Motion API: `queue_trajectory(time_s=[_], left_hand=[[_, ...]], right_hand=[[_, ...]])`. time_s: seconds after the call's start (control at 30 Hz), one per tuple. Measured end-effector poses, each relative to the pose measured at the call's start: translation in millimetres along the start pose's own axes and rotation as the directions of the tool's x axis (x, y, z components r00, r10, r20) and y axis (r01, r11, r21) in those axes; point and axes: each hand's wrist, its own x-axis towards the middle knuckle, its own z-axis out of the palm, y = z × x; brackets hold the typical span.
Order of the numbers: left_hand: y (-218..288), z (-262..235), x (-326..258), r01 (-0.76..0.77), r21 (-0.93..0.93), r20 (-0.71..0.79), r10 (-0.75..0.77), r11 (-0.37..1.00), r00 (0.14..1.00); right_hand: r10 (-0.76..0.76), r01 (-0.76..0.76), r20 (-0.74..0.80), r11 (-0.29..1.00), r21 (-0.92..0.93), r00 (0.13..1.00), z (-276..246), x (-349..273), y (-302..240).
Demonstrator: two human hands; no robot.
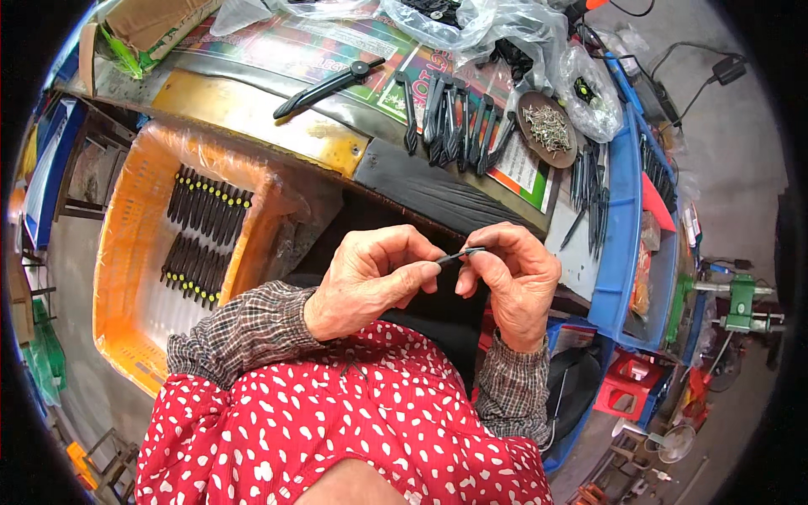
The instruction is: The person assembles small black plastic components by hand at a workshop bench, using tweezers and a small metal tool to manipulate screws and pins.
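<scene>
In front of my chest, both hands meet at a thin black piece (456,255), slim and slightly curved. My left hand (370,273) pinches one end between thumb and forefinger. The other end is in the fingertips of my right hand (512,278), which partly cover it. Beyond them on the bench, several black tapered parts (454,122) lie side by side. To their left rests a longer black part (326,88) with a round joint near one end. A brown dish (547,130) of small metal pins or screws sits right of the row.
An orange crate (126,278), lined with clear plastic, holds rows of black parts with yellow dots at my left. A blue bin (613,278) stands at the right, beside more slim black pieces (589,189). Clear plastic bags (513,34) lie across the bench's far side.
</scene>
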Motion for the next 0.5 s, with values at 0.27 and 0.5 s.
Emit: queue_trajectory(time_s=[0.27, 0.5], left_hand=[[-1.3, -2.9, 0.2, -0.016, 0.069, 0.026, 0.014, 0.998, 1.000], [-0.3, -3.3, -1.2, 0.018, -0.049, 0.062, -0.015, 0.999, 0.998]], right_hand=[[0.012, -0.010, 0.089, 1.000, -0.022, 0.996, 1.3, 0.9, 5.8], [0.006, 0.001, 0.103, 0.998, -0.068, 0.995, 2.7, 1.2, 6.2]])
